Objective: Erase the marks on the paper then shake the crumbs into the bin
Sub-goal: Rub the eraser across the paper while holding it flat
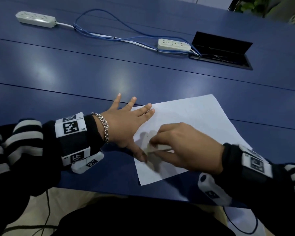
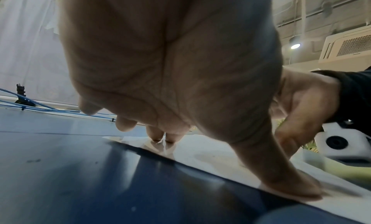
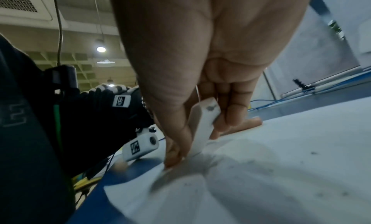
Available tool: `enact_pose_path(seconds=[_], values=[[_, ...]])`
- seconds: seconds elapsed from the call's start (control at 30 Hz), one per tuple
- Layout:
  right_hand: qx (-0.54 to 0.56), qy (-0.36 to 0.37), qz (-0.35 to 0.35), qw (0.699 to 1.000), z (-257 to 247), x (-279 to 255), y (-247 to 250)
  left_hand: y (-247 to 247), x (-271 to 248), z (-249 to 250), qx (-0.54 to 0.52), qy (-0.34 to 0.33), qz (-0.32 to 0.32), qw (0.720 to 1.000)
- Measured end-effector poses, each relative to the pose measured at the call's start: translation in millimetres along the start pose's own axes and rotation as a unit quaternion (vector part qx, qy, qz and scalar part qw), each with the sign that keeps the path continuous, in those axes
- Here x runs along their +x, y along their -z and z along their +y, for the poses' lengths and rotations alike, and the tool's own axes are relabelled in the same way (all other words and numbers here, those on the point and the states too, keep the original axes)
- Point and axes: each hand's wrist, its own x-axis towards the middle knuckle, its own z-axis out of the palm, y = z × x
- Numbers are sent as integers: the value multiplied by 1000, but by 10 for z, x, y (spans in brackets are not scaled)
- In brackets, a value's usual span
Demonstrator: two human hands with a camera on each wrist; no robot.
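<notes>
A white sheet of paper [image 1: 191, 120] lies on the blue table [image 1: 92, 70] near its front edge. My left hand [image 1: 126, 123] is spread flat, with two fingertips and the thumb pressing the paper's left edge [image 2: 200, 156]. My right hand [image 1: 182, 147] pinches a white eraser [image 3: 202, 126] between thumb and fingers, with its lower end against the paper [image 3: 261, 172] close to the left thumb. The eraser [image 1: 152, 147] looks blurred in the head view. Small grey crumbs [image 3: 311, 153] dot the sheet. No bin is in view.
Two white power strips [image 1: 35, 19] [image 1: 173, 44] joined by blue cables [image 1: 100, 34] lie across the far half of the table. An open black cable hatch [image 1: 221, 51] sits at the back right. A thin black cord [image 1: 48, 210] hangs below the table edge.
</notes>
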Motion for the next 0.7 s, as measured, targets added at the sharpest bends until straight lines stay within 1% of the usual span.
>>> enact_pose_path(seconds=[0.1,0.2,0.27,0.37,0.5,0.6,0.67,0.7], values=[[-13,-92,66,993,178,-281,96,-58,-128,69,17,20,13,1000],[-25,-169,41,984,271,-578,72,-130,-278,162,32,37,34,998],[-18,-195,37,980,328,-672,20,-137,-382,222,38,41,48,997],[-1,-216,64,974,414,-717,3,-80,-518,329,51,15,52,997],[-5,-222,81,972,492,-676,18,16,-597,439,27,-45,59,997],[-10,-215,69,974,500,-645,36,32,-528,434,-20,-60,70,996],[12,-212,71,975,463,-651,87,24,-395,389,-48,-68,89,993],[32,-208,71,975,424,-642,110,20,-310,361,-47,-75,86,992]])
